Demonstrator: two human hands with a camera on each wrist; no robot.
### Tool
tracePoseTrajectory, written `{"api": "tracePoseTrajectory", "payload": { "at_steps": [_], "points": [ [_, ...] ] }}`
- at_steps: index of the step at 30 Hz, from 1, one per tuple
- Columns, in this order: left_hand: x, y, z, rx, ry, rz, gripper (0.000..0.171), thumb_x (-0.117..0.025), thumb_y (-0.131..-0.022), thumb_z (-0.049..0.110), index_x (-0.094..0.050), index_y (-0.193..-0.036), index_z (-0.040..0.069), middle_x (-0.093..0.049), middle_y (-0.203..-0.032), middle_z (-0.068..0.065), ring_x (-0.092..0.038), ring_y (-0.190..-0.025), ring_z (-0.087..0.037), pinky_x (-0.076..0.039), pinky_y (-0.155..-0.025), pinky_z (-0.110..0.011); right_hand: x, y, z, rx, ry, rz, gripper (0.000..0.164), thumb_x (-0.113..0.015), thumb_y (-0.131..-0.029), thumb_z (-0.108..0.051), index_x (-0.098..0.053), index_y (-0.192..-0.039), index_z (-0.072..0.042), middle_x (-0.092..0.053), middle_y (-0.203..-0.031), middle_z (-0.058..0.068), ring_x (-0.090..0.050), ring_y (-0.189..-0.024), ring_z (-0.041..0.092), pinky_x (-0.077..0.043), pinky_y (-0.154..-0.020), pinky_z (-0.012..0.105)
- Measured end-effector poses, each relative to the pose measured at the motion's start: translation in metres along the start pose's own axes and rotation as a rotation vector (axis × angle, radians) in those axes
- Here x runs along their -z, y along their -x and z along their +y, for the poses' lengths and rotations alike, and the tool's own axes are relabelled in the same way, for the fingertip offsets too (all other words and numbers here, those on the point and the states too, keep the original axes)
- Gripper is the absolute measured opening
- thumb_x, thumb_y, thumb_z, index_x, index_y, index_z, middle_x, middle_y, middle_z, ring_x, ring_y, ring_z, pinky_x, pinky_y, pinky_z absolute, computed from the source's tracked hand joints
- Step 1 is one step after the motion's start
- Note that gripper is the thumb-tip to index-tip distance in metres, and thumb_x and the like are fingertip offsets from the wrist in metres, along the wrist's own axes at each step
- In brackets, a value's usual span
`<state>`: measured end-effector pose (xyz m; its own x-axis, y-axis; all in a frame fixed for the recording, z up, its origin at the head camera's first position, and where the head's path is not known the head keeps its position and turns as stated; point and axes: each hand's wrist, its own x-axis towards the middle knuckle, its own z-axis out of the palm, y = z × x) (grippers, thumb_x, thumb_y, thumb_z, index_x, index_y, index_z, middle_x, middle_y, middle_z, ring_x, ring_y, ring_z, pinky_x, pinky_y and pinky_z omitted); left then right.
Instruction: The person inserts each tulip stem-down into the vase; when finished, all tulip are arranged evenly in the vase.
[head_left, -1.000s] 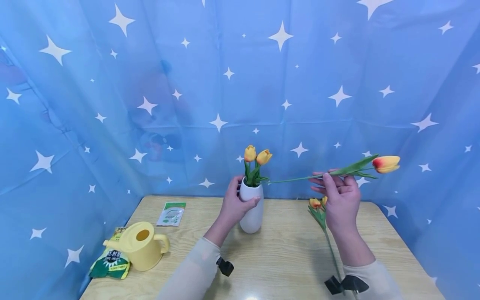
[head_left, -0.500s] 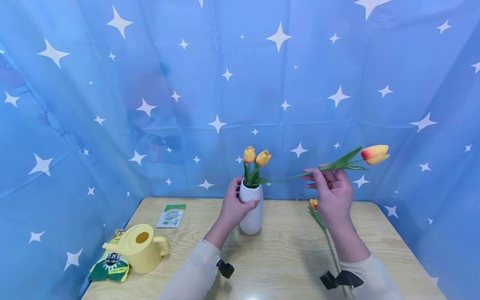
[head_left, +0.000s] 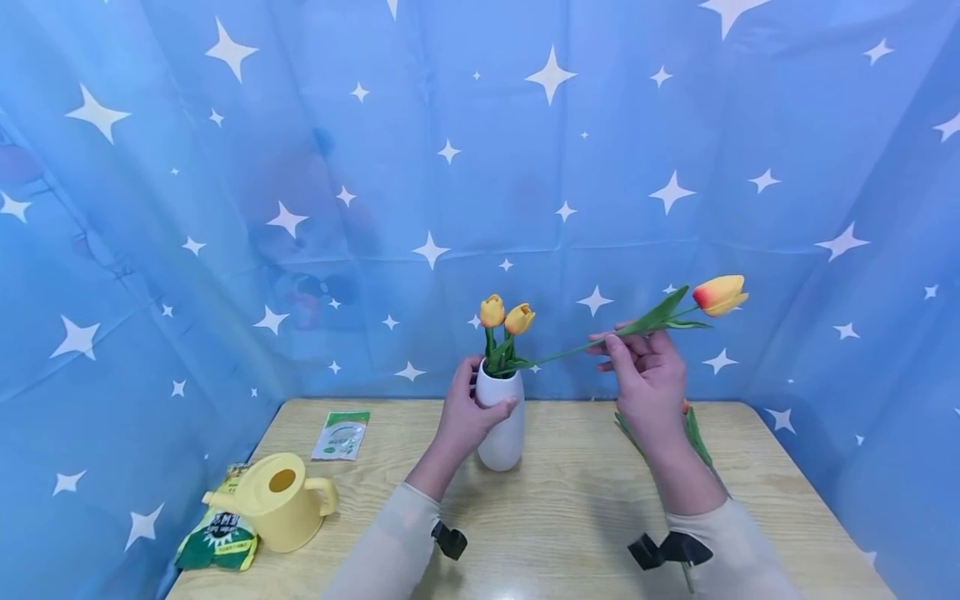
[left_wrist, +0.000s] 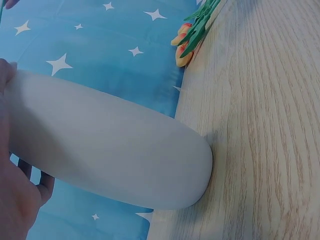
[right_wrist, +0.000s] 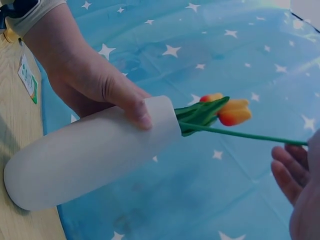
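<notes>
My left hand grips a white vase near its top, thumb across the front. Two yellow tulips with green leaves stand in the vase. With thumb and fingers my right hand pinches the green stem of a third tulip, yellow with a red base. That stem slants down leftward, its lower end at the vase mouth, as the right wrist view also shows beside the leaves. Under my right forearm lie more tulips, partly hidden in the head view.
On the left of the wooden table stands a yellow watering can, with a green and yellow bag behind its spout. A small white and green packet lies at the back left. A blue starred curtain hangs behind.
My right hand has moved left toward the vase, bringing the tulip along and tilting its flower a little higher. My left hand stays on the vase.
</notes>
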<state>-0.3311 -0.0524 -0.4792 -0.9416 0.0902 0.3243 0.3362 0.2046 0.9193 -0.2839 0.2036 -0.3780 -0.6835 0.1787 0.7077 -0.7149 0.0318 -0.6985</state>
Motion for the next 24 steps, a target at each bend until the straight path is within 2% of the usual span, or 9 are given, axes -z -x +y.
{"api": "tracePoseTrajectory", "payload": {
  "at_steps": [6,12,24],
  "points": [
    [0.001,0.000,-0.001,-0.009,0.006,-0.004,0.073,-0.091,-0.090,0.034,-0.051,-0.150,0.027,-0.060,-0.139,-0.002,-0.062,-0.123,-0.027,-0.058,-0.099,-0.056,-0.002,-0.004,-0.002,0.051,0.077,-0.018,0.015,-0.064,-0.111,-0.001,-0.062,-0.124,0.005,-0.080,-0.107,0.017,-0.080,-0.093,0.020,-0.065,-0.077,0.029],
    [0.000,-0.001,-0.001,-0.034,0.008,-0.002,0.071,-0.091,-0.089,0.034,-0.052,-0.148,0.028,-0.060,-0.137,-0.001,-0.062,-0.122,-0.027,-0.058,-0.097,-0.057,-0.007,-0.008,-0.006,0.093,0.116,-0.076,0.018,-0.061,-0.111,0.003,-0.059,-0.128,0.008,-0.077,-0.109,0.022,-0.079,-0.096,0.025,-0.064,-0.079,0.027],
    [0.001,0.000,0.000,-0.023,0.007,-0.007,0.074,-0.091,-0.090,0.035,-0.050,-0.151,0.027,-0.060,-0.140,-0.002,-0.062,-0.124,-0.028,-0.058,-0.100,-0.059,-0.023,-0.007,-0.003,0.005,0.171,-0.176,0.019,-0.061,-0.114,-0.006,-0.060,-0.132,0.001,-0.078,-0.115,0.018,-0.078,-0.100,0.016,-0.063,-0.080,0.026]
  ]
}}
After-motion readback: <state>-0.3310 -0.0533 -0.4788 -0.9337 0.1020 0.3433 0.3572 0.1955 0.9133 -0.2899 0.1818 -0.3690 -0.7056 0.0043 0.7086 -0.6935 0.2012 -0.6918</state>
